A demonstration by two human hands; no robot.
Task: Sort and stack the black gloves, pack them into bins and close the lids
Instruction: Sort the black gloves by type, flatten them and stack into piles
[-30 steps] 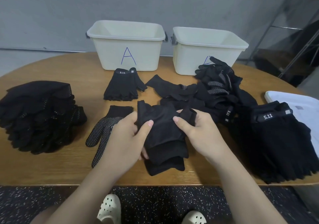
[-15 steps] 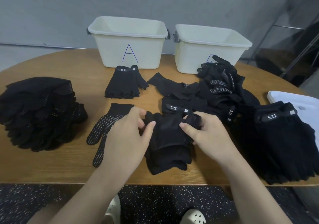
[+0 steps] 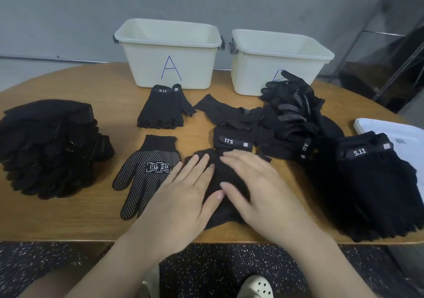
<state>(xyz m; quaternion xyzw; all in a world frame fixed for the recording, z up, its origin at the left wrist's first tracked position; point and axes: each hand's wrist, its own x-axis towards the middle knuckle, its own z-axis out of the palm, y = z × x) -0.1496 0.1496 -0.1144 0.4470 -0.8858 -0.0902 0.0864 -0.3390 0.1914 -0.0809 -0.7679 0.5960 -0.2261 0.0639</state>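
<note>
Both hands are flat on the work right now: the left hand and the right hand lie side by side with fingers straight and spread, gripping nothing, pressing down on a small stack of plain black gloves near the front edge of the table. That stack sits directly under the fingertips and palms, so it looks like a flattening and squaring-up step, not a pick. Just left of the left fingers lies a single dotted glove, palm up and on its own. Beyond it is a short pile of fingerless 5.11 gloves. Just past the right fingertips sits another strapped 5.11 glove, and beyond that a loose, tangled heap of mixed gloves clearly not yet sorted. Far out from the left hand there's a tall stack of dotted gloves; far out from the right hand, a big stack of 5.11 gloves, so a good share of the sorting appears done. Packing, though, hasn't begun as far as I can see: bin A and the second bin, both well beyond the fingertips, show nothing in the interior that's visible. No lids are on; a white lid lies off to the right. Still ahead: the tangle, the strays, the packing, the closing.
</note>
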